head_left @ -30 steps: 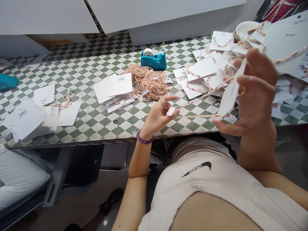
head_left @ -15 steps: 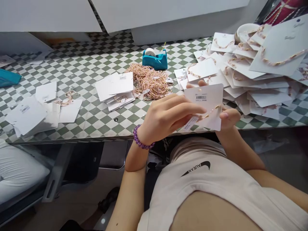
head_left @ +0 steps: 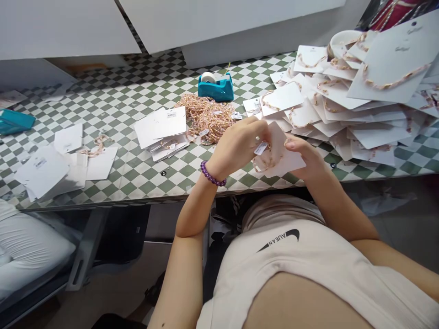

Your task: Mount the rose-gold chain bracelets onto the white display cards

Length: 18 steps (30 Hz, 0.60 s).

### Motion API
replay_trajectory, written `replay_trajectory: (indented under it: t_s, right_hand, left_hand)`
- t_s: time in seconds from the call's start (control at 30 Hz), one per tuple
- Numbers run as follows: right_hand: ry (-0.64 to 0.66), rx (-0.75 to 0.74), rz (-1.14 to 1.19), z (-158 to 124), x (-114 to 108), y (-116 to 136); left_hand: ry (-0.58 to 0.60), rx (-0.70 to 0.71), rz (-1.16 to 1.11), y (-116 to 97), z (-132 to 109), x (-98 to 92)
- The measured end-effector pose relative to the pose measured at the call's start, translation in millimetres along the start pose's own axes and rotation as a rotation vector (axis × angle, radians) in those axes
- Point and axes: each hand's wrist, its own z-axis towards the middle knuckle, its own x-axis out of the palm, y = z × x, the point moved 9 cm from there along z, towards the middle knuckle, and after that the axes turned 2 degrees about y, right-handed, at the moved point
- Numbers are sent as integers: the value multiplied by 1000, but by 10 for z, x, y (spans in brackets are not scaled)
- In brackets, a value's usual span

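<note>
Above the table's front edge, my right hand (head_left: 307, 157) is closed on a white display card (head_left: 290, 164), thumb on its near face. The card is tilted. A pink and gold beaded necklace (head_left: 260, 165) with a small white tag (head_left: 261, 148) hangs in loops over the card's left part. My left hand (head_left: 238, 141), with a purple bead bracelet at its wrist, has its fingers closed at the card's upper left, on the necklace. Its fingertips are partly hidden. Behind that hand lies a heap of matching beaded necklaces (head_left: 214, 121).
A teal tape dispenser (head_left: 216, 88) stands behind the heap. A small stack of white cards (head_left: 171, 123) lies left of it, and more cards (head_left: 43, 167) lie at far left. A tall pile of carded necklaces (head_left: 372, 123) fills the right side. A person's white-clad leg (head_left: 30, 246) shows at lower left.
The card has tipped over from nearly upright, its barcode face turned out of view. My left hand has moved up to the card's upper left, and the necklace now hangs in loops.
</note>
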Motion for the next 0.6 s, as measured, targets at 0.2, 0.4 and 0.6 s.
replay_trajectory:
  t_s: [0.2,0.4,0.6]
  right_hand:
    - [-189,-146,-226,-98,-276,112]
    - [212,-432,-677,-254,298,180]
    - [309,-462,-742,-340,416,137]
  left_hand:
    - [69,-238,-58,370,-160,39]
    - [143,-406,-19,518,-403,149]
    - [182,-528,118,567,-705,239]
